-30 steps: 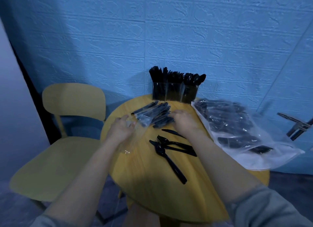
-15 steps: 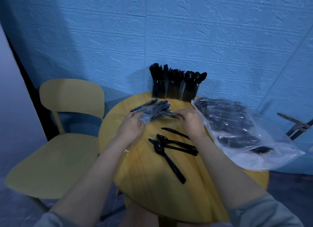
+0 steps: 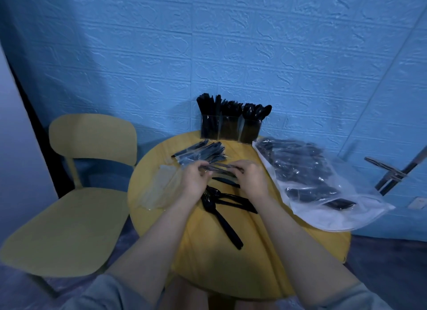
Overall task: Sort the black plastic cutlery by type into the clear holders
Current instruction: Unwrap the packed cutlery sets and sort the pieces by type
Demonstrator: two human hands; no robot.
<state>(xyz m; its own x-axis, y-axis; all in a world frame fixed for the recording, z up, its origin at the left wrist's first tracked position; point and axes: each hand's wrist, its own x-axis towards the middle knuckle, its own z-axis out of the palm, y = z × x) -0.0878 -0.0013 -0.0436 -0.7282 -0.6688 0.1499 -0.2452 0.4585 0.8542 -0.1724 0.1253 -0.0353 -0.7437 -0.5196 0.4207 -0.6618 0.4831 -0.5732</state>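
both forearms reaching forward over round yellow table (image 3: 231, 259). left hand (image 3: 194, 182) and right hand (image 3: 250, 182) raised just above tabletop, fingers curled, pinching opposite ends of a wrapped cutlery packet (image 3: 218, 168) held level between them. below, loose black cutlery (image 3: 221, 205). at far edge, clear holders (image 3: 231, 129) filled with cutlery.

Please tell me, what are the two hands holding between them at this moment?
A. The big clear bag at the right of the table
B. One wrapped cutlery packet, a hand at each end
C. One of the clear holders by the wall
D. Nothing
B: the left hand and right hand each pinch an end of one thin wrapped packet, above the table.
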